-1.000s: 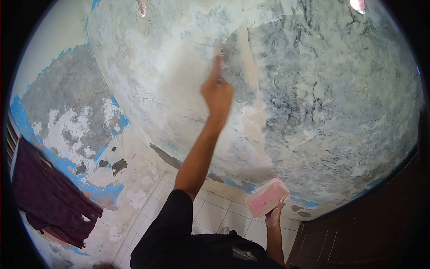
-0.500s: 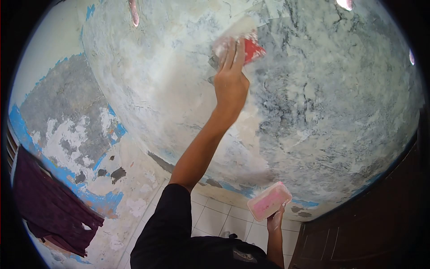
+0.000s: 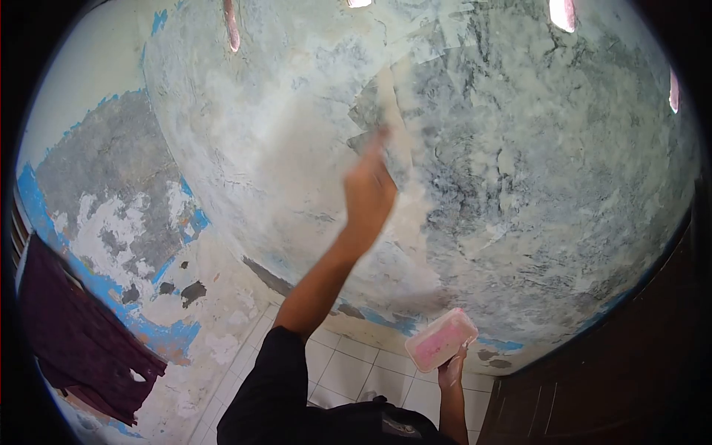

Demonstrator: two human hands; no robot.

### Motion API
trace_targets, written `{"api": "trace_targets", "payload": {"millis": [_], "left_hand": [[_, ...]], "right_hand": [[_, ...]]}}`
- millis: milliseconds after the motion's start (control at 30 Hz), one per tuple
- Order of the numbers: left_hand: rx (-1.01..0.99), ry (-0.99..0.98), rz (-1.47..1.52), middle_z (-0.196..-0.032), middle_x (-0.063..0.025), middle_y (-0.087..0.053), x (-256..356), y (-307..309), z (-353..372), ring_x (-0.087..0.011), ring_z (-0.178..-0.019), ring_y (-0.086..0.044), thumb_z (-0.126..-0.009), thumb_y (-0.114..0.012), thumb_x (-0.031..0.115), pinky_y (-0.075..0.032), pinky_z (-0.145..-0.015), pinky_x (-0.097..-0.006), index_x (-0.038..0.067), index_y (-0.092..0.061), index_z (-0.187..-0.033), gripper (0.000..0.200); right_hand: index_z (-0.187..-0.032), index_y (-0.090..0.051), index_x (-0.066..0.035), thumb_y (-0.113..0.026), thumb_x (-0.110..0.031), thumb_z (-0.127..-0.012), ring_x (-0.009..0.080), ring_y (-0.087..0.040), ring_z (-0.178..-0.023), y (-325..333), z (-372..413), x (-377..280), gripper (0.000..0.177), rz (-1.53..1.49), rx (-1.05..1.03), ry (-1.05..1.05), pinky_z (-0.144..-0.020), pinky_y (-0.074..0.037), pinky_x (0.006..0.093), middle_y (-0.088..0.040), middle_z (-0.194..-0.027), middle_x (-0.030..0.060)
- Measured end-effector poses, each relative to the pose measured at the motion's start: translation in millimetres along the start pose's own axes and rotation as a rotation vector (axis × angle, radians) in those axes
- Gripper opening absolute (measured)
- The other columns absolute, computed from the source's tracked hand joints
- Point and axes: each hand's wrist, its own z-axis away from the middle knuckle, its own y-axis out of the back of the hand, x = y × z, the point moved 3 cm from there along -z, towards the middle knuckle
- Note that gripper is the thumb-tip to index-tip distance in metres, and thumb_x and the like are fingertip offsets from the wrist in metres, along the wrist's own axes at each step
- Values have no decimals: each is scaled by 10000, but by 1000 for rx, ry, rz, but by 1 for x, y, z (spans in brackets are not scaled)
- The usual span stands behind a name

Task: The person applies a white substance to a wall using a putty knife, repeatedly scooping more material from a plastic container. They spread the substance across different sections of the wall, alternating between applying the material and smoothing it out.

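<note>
My left hand [image 3: 369, 189] is raised in front of the wall, closed and blurred by motion. The red putty scraper that it gripped a moment ago is hidden or lost in the blur now; only a reddish tip shows at the fingers. A pale strip of smoothed putty [image 3: 391, 93] runs down the wall [image 3: 512, 170] just above that hand. Low on the right, my right hand [image 3: 451, 367] grips a shallow rectangular plastic tray [image 3: 419, 361] from below, its thumb at the edge. Pink-white paste coats the tray's inside, and some whitish smears mark the hand.
A dark purple cloth [image 3: 74, 334] hangs at the lower left beside bare, patched wall with blue paint edges. Dark brown wooden panelling [image 3: 578, 378] stands at the lower right. White floor tiles [image 3: 345, 374] show below. Pinkish openings [image 3: 561, 13] sit high in the wall.
My left hand has come down and slightly left, away from the upper wall, and the scraper's red face no longer shows. The tray in my right hand has barely shifted. The view has tilted up slightly.
</note>
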Motion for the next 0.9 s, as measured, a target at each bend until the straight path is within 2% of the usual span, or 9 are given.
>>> {"api": "trace_targets", "payload": {"millis": [100, 267, 333, 433, 600, 667, 767, 867, 900], "left_hand": [[209, 3, -117, -1114, -243, -690, -19, 8, -59, -354, -904, -707, -853, -499, -97, -548, -762, -438, 40, -591, -1338, 513], [-128, 83, -216, -1319, -218, -611, -8, -62, -30, -356, -1110, -656, -698, -589, -111, -540, -931, -405, 59, -556, -1383, 707], [-161, -258, -215, -1341, -197, -605, 18, -69, 10, -359, -1186, -614, -663, -604, -112, -494, -1017, -420, 70, -556, -1386, 747], [-481, -188, -62, -1334, -189, -613, 28, -66, 44, -350, -1221, -596, -663, -585, -131, -474, -1044, -431, 99, -563, -1387, 760], [-193, -268, 138, -1341, -215, -598, 23, -28, -39, -374, -1247, -576, -711, -520, -175, -488, -1024, -433, 161, -580, -1379, 750], [39, -183, -77, -1377, -225, -568, 22, -21, -79, -388, -1261, -563, -717, -523, -171, -465, -1055, -426, 128, -547, -1409, 754], [-3, -181, -239, -1425, -227, -526, -2, -58, -96, -397, -1289, -538, -714, -527, -172, -439, -1083, -422, 87, -495, -1448, 779], [-120, -345, -440, -1464, -220, -489, 2, -95, -35, -401, -1285, -538, -707, -548, -168, -425, -1096, -416, 55, -456, -1469, 799], [-206, -341, -344, -1448, -228, -504, 13, -88, -17, -394, -1278, -543, -709, -547, -174, -438, -1072, -415, 48, -486, -1443, 769]], "right_hand": [[-1462, -381, -189, -399, -582, -1021, 214, -559, -1220, 7, 2, 4, 591, -6, -9, -23, -980, -508, 408, -534, -1360, 14], [-1447, -401, -181, -395, -603, -1015, 217, -563, -1210, -12, 15, -3, 604, -12, 4, -43, -979, -506, 404, -546, -1339, 18], [-1453, -397, -178, -391, -621, -1010, 221, -562, -1216, -10, 18, -1, 627, -6, 7, -64, -986, -502, 404, -544, -1346, 22], [-1468, -299, -229, -390, -631, -1006, 199, -535, -1225, -6, 19, -1, 619, 20, -81, -85, -970, -512, 421, -488, -1351, 20], [-1467, -283, -222, -402, -639, -999, 201, -529, -1231, 3, 17, -2, 638, 31, -60, -107, -995, -494, 436, -485, -1356, 24], [-1470, -311, -209, -395, -651, -995, 211, -531, -1240, 8, 17, 2, 655, 43, -30, -118, -1007, -488, 440, -497, -1368, 28], [-1477, -371, -185, -376, -674, -987, 229, -538, -1256, 7, 18, 7, 693, 56, 11, -125, -1017, -485, 444, -520, -1387, 32], [-1473, -339, -206, -389, -667, -988, 215, -544, -1229, 6, 21, 5, 671, 29, -19, -134, -981, -497, 433, -510, -1368, 26], [-1469, -308, -225, -399, -656, -990, 200, -548, -1203, 4, 21, 4, 651, 12, -22, -131, -948, -507, 419, -502, -1350, 21]]}}
